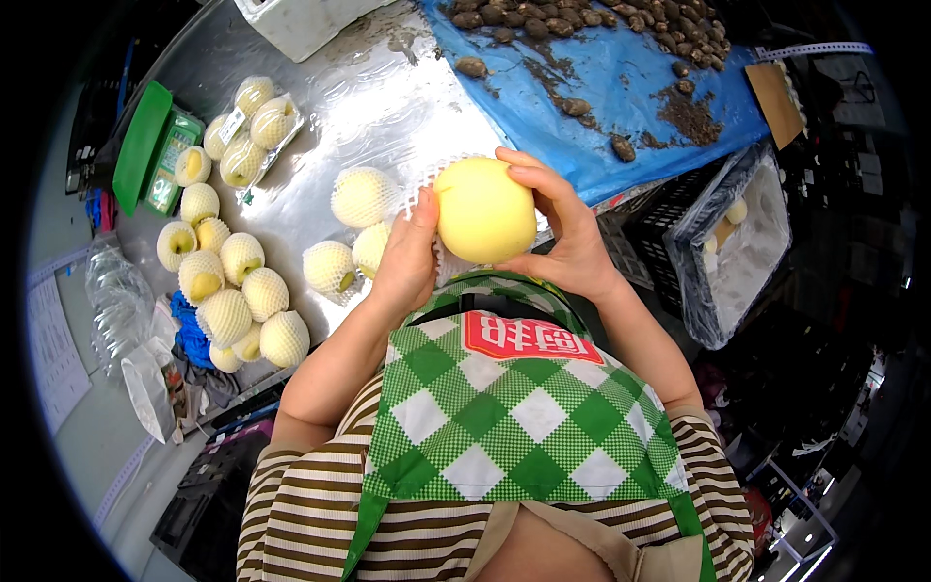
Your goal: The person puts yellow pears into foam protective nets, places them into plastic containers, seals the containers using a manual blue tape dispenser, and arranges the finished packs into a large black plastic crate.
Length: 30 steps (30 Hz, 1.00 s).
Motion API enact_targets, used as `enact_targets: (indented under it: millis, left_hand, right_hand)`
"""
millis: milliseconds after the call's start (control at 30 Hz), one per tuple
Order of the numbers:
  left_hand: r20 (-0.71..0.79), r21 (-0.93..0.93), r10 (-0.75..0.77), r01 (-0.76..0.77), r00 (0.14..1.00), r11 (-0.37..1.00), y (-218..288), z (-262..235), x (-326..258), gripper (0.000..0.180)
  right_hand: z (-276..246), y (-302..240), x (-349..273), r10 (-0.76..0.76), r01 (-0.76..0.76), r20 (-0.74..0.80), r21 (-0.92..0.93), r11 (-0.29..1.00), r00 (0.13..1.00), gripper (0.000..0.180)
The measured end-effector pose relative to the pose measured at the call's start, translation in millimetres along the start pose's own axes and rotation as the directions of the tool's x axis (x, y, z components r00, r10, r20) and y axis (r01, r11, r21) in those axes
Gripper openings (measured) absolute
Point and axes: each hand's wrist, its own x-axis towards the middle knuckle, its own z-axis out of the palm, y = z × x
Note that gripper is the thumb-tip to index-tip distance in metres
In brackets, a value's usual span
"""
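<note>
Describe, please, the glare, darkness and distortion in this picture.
Head view: glare whitens part of the metal table; the yellow fruit looks fairly sharp and well lit; edges bend toward the rim; corners are black; the far right is mostly dark.

Bouncing white glare off a shiny metal worktop (335, 116). Running pale grey along the left in a flat surface (82, 441) bearing a paper sheet (56, 354). Darkening at the right around a thin metal frame (803, 500), glowing in white streaks of light (819, 563) low down.
</note>
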Motion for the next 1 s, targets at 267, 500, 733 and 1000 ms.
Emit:
enact_targets:
  millis: [267, 500, 733, 1000]
  left_hand:
    - [0.063, 0.301, 0.287, -0.292, 0.956, 0.908, 7.8, 7.8, -9.3, 0.035]
    - [0.041, 0.234, 0.255, -0.257, 0.966, 0.938, 15.2, 0.3, -3.7, 0.035]
    - [0.162, 0.172, 0.049, -0.077, 0.986, 0.982, 23.0, 6.8, -13.6, 0.045]
    - [0.269, 0.122, 0.145, -0.183, 0.952, 0.975, 27.6, 8.7, -18.4, 0.045]
  right_hand:
    - [-0.4, 15.8, -19.9, 0.005, -0.002, -0.032, 0.111, 0.994, 0.999, 0.085]
    - [-5.8, 3.0, -21.0, 0.312, -0.271, 0.027, 0.571, 0.775, 0.950, 0.090]
    - [-0.9, 7.7, -21.4, 0.022, -0.025, 0.014, 0.269, 0.963, 1.000, 0.080]
    - [5.7, 6.9, -17.4, -0.200, 0.200, -0.048, -0.019, 0.980, 0.979, 0.072]
